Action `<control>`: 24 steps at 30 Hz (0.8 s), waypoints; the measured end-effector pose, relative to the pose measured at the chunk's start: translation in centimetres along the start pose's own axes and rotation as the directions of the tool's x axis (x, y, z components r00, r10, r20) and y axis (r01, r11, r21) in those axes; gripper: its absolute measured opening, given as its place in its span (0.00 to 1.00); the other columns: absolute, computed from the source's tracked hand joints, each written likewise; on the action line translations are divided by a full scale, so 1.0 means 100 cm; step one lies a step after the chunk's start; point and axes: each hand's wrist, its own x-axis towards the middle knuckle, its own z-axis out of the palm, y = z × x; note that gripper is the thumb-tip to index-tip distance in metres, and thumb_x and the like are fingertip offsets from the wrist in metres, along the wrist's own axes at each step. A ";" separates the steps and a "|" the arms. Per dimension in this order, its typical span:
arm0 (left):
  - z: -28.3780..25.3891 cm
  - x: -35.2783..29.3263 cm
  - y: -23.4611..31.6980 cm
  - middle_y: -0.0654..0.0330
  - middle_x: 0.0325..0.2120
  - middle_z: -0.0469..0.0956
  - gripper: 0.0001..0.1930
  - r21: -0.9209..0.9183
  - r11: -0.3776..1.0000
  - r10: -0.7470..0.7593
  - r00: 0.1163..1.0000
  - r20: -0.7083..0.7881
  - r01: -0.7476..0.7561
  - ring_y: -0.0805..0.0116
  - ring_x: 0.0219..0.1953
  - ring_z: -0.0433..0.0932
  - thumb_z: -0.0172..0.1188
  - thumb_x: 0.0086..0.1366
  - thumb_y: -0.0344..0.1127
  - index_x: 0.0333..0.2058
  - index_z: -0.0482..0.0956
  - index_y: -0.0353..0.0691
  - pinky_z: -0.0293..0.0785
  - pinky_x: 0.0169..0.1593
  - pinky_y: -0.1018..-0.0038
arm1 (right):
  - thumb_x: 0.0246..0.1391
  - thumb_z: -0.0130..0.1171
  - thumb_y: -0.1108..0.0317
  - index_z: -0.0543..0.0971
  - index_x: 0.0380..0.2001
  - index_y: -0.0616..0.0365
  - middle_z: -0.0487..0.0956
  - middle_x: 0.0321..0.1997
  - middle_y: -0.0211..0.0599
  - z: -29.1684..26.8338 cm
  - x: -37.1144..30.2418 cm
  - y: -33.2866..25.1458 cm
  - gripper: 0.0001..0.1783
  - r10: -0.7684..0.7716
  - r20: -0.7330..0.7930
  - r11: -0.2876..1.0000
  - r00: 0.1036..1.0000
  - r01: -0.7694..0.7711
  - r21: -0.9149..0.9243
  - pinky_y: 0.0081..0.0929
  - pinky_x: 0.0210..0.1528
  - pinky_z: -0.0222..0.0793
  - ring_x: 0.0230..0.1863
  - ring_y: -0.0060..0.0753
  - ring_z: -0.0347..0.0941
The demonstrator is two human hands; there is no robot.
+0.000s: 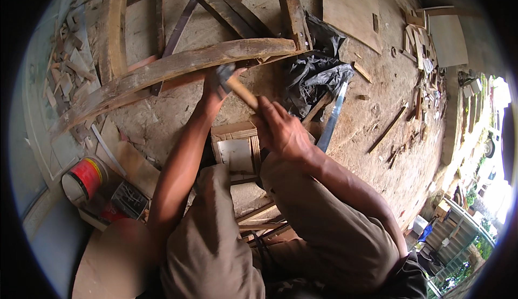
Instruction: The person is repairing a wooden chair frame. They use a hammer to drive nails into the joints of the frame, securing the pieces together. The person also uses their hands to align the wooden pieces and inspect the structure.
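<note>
My right hand (pixel 285 131) is closed around the wooden handle of a hammer (pixel 242 92). The dark hammer head, blurred, lies in front of my left hand (pixel 213 95) in this view. That hand reaches up to the underside of a long, worn wooden beam (pixel 189 57), close to its right part. Its fingers are mostly hidden by the hammer head and smeared, so their grip does not show. Below the hands, between my knees, stands a small wooden block or box (pixel 236 131) with a pale panel.
Rough timbers (pixel 216 0) cross behind the beam. Black plastic sheeting (pixel 318 78) and a saw-like metal blade (pixel 333 117) lie to the right. A red and yellow tin (pixel 86 177) stands at the left near scrap wood (pixel 70 70). More offcuts (pixel 389 129) litter the floor.
</note>
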 end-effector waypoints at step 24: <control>-0.006 -0.004 0.023 0.55 0.33 0.82 0.13 0.050 0.945 0.325 0.904 -0.277 -0.324 0.61 0.35 0.81 0.70 0.55 0.35 0.40 0.82 0.40 0.76 0.43 0.67 | 0.57 0.56 0.72 0.66 0.56 0.68 0.75 0.36 0.57 0.003 -0.001 0.004 0.25 0.010 0.034 0.999 0.999 -0.012 0.047 0.47 0.30 0.72 0.31 0.60 0.75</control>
